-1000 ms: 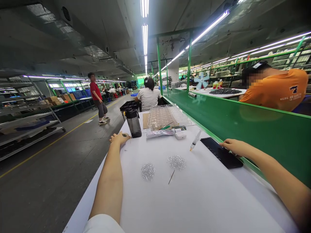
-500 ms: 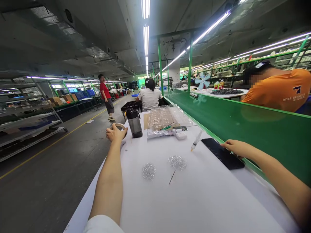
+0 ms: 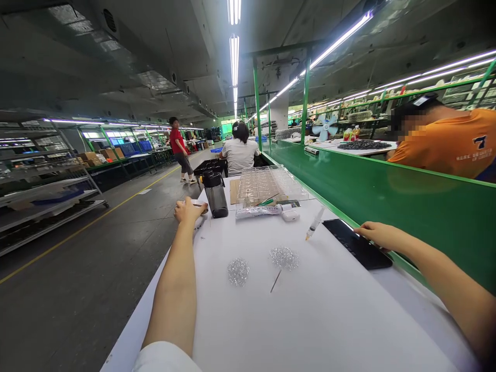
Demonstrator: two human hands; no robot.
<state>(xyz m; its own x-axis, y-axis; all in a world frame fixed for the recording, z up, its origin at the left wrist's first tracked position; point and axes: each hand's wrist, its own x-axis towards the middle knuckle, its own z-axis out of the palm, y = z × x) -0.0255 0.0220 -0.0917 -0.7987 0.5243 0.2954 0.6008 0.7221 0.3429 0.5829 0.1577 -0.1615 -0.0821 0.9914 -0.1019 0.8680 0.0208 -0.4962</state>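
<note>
At the table's left edge, my left hand (image 3: 187,211) grips a roll of tape (image 3: 200,204), beside a dark bottle (image 3: 216,196). My right hand (image 3: 377,235) rests on the far right edge of a black tray (image 3: 358,245), its fingers curled over the rim. Two piles of small shiny clear pieces, a left one (image 3: 238,272) and a right one (image 3: 284,258), lie on the white table (image 3: 318,320). A thin stick (image 3: 275,281) lies just below the right pile. Near the black tray is a syringe (image 3: 314,224) with an orange tip.
Clear plastic trays (image 3: 267,185), a plastic packet (image 3: 259,211) and a white case (image 3: 290,215) occupy the table's far end. A green conveyor belt (image 3: 387,201) runs along the right. Beyond are a person in orange (image 3: 449,142), a seated person (image 3: 240,154) and a walking person in red (image 3: 179,147).
The tape roll in my left hand has tipped from showing its open ring to lying flatter, slightly lower. The person in red has stepped to the right. My right hand has hardly moved.
</note>
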